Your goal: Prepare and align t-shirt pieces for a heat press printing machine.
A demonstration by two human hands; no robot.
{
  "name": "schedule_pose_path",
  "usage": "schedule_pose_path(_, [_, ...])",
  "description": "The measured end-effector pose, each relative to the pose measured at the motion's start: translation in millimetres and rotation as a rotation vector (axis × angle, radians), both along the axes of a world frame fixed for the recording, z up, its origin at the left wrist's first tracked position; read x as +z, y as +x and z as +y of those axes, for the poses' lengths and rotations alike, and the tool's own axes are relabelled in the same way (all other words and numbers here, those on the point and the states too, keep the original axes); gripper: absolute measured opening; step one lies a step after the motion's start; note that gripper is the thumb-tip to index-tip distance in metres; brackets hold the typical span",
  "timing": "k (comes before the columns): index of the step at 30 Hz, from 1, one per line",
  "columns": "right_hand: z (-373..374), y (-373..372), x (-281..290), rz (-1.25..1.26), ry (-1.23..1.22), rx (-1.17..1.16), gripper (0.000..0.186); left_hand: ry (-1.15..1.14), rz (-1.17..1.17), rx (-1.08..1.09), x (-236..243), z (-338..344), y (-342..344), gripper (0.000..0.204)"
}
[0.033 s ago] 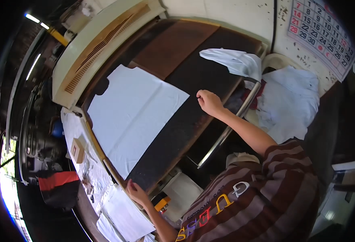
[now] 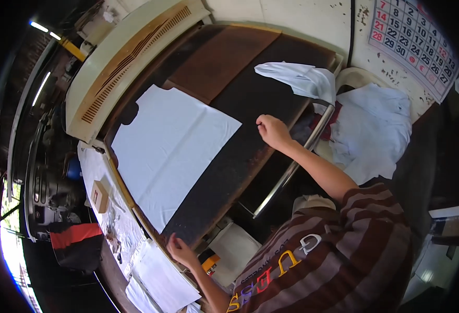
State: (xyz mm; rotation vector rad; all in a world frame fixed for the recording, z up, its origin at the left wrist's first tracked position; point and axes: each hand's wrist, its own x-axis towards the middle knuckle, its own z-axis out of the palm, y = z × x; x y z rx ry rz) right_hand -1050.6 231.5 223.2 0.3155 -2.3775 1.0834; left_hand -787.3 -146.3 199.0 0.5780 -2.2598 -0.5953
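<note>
Lying flat on the dark surface (image 2: 214, 193), a pale blue cloth piece (image 2: 172, 151) is covering much of the left half, reaching from near the far edge almost to the near left corner. The person's left hand (image 2: 181, 252) is hovering or resting at that near left corner — which of the two, one cannot tell — with its fingers bending loosely just beside the cloth's lowest corner. The right hand (image 2: 275, 131) is standing over the surface by the near edge, well to the right of the left one, its fingers curling inward and pointing toward the cloth's right corner, apart from it. Whether the fingertips of either hand are meeting or pinching anything, the view is not showing clearly.

A brown sheet (image 2: 224, 57) is lying between the cloth piece and the right edge. A folded pale cloth (image 2: 297, 78) is hanging over the near right corner — beyond it, a pale cloth heap (image 2: 373, 125) is spilling downward. A shiny metal rail (image 2: 276, 190) is running along the near edge.
</note>
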Motion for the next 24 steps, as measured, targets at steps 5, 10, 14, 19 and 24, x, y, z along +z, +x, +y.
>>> schedule_pose_path(5, [114.1,-0.1,-6.6,0.108,-0.083,-0.280,0.006,0.286,-0.066,-0.171,11.4,148.4,-16.4,0.018])
schedule_pose_path(10, [227.1,-28.8,-26.1,-0.097,-0.031,-0.568,0.006,0.813,-0.208,-0.518,36.9,272.3,-85.2,0.016])
schedule_pose_path(14, [287.8,-69.4,-62.5,-0.418,0.069,-0.454,0.027,0.933,-0.426,-0.724,41.1,370.0,-174.8,0.024])
schedule_pose_path(19, [313.7,-105.8,-85.0,-0.374,0.034,-0.205,0.023,1.410,-0.604,-0.740,23.3,487.6,-281.0,0.031])
schedule_pose_path(24, [347.9,-110.0,-58.5,-0.242,-0.255,0.134,0.014,1.869,-0.457,-0.310,-13.5,537.2,-338.3,0.023])
